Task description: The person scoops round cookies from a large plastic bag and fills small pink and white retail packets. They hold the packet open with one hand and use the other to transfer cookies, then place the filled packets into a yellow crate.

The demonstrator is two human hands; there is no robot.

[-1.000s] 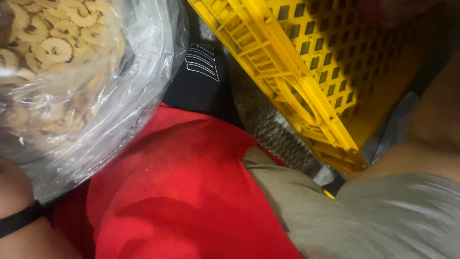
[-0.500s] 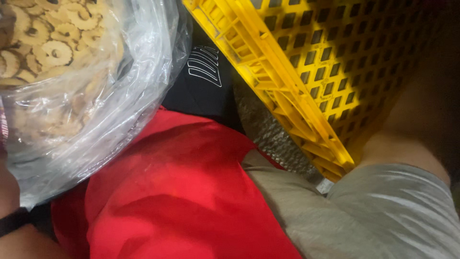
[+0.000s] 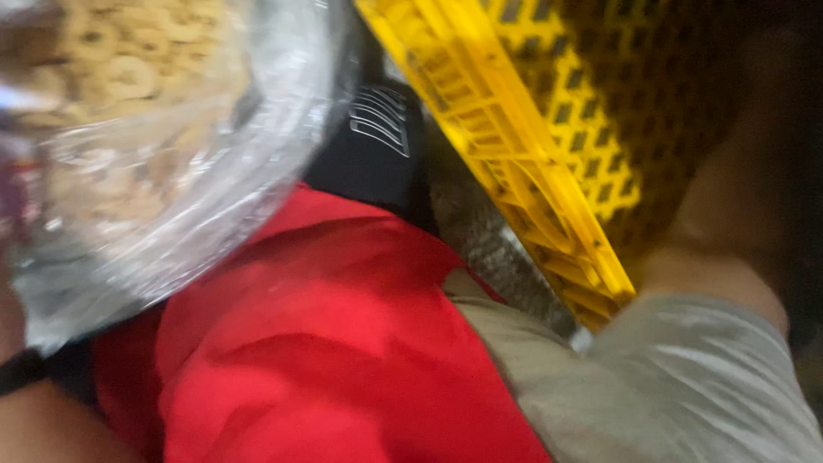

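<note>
Neither hand shows, so the grip cannot be told; only a left forearm (image 3: 51, 424) sits under the clear bag of ring snacks (image 3: 129, 129). The bag hangs above red cloth (image 3: 326, 343), beside the yellow crate (image 3: 514, 163). Its thin plastic could snag on the crate's edge and tear, I judge.

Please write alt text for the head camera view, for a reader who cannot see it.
A blurred close view: a clear plastic bag full of pale ring-shaped snacks fills the upper left, above red cloth. A yellow plastic crate slants across the upper right, with a grey sleeve below it. No hand shows clearly.
</note>
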